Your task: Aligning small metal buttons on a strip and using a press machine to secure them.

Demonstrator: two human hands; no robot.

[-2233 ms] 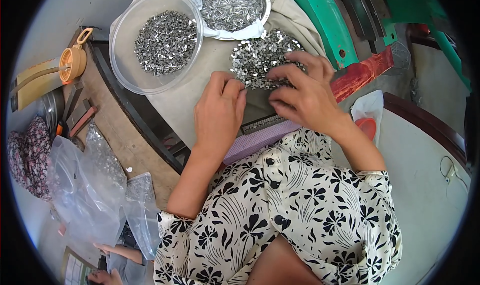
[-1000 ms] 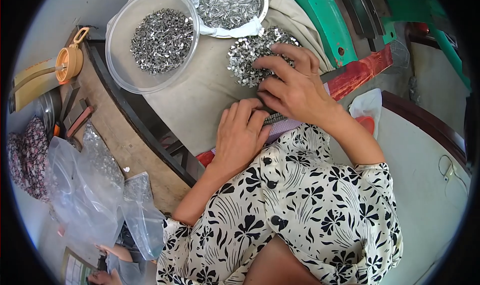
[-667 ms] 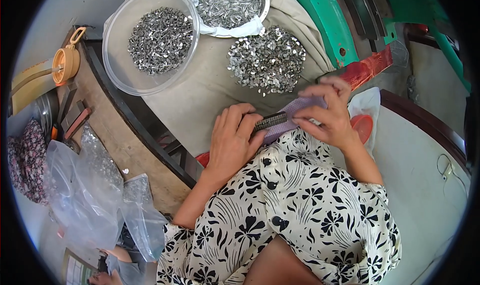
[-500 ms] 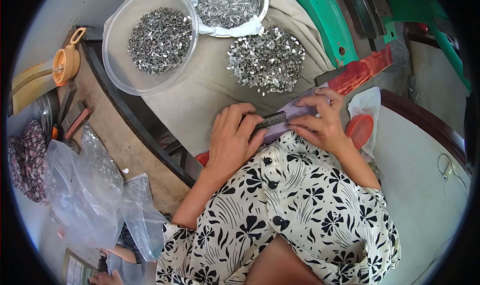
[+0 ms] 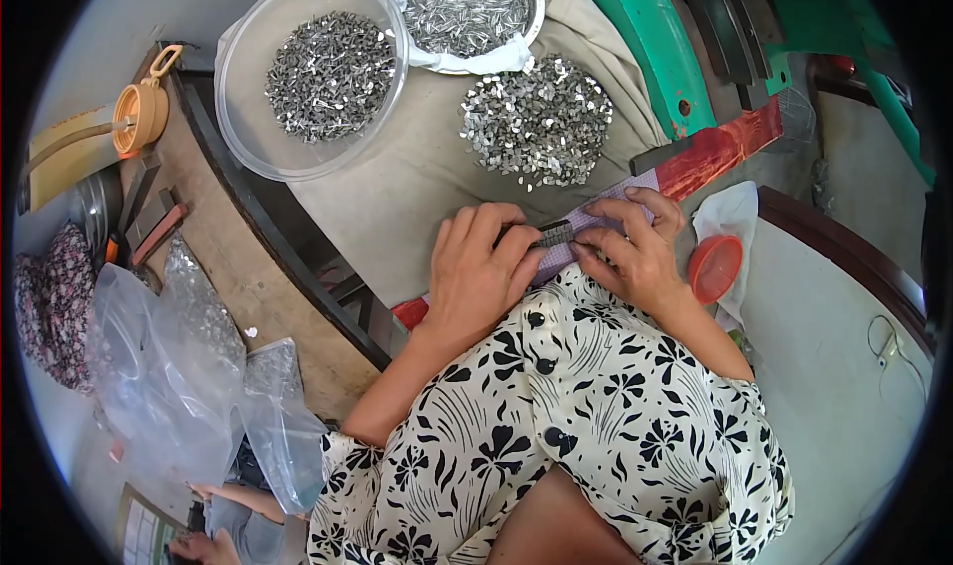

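A dark, narrow strip with fine ridges point(image 5: 556, 234) lies on a purple textured cloth point(image 5: 635, 185) close to my body. My left hand point(image 5: 481, 267) is closed over the strip's left part, thumb along the near side and fingers bent over the top. At its right end, the thumb and index finger of my right hand point(image 5: 640, 252) come together; anything small between them is hidden. Other fingers of that hand rest bent on the cloth. Beyond both hands, a pile of small flat shiny metal pieces point(image 5: 541, 118) lies on a beige cloth point(image 5: 417, 138).
A clear plastic tub point(image 5: 238, 118) of small metal parts stands far left, beside a round tray point(image 5: 539, 9) of thin metal pins. A red board point(image 5: 730, 153) extends rightward near a green metal frame point(image 5: 685, 78). A red lid point(image 5: 715, 269) sits right; plastic bags point(image 5: 164, 386) left.
My left hand has shifted slightly right along the strip, so less of the strip shows between my hands. The whole view has tilted a little.
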